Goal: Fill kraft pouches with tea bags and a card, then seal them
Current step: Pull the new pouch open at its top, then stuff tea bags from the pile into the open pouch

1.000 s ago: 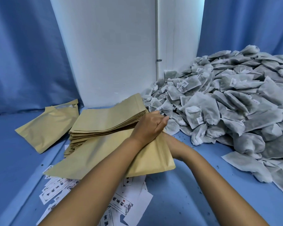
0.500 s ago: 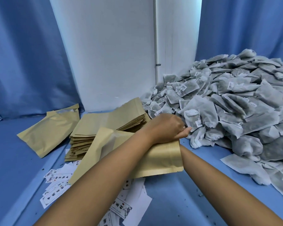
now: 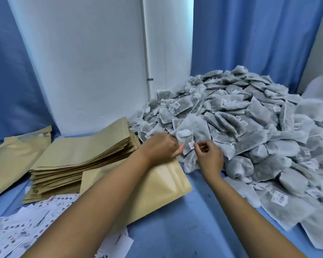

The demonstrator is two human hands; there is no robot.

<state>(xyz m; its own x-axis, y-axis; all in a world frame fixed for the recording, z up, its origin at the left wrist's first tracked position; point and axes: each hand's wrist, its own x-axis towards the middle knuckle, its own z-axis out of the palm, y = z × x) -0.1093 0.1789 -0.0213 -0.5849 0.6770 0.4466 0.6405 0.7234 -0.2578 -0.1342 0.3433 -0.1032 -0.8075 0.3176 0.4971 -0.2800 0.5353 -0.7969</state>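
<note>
Hands meet at the near edge of the tea bag heap. The right hand [image 3: 210, 158] has its fingers curled, with thumb and forefinger pinching the small white tag [image 3: 191, 145] that hangs by a string from one tea bag [image 3: 194, 131] at the front of the heap [image 3: 254, 131]. The left hand [image 3: 160, 146] lies knuckles up with fingers curled at the top edge of a kraft pouch [image 3: 166, 185], which lies flat on the blue table [image 3: 203, 220] under the left forearm; whether those fingers actually grip the pouch mouth or the tea bag beside it cannot be told.

One pouch is in work. Just to its left stands one stack of flat kraft pouches [image 3: 78, 159], too many to count, its upper sheets fanned toward the heap. Farther left, apart from the stack, lies one more pouch [image 3: 17, 161], with a paler strip near its top edge.

Tea bags lie by the dozen in a single grey mound that fills the right side of the table; an exact count is not possible. Several carry white tags with dark print, too small to read.

Cards [image 3: 26, 224] lie scattered at the near left, partly under the stack and the forearm: white slips with black characters, blurred and unreadable, also too overlapped to count.

Behind stand a white wall panel [image 3: 82, 62] and blue curtains [image 3: 250, 43].
</note>
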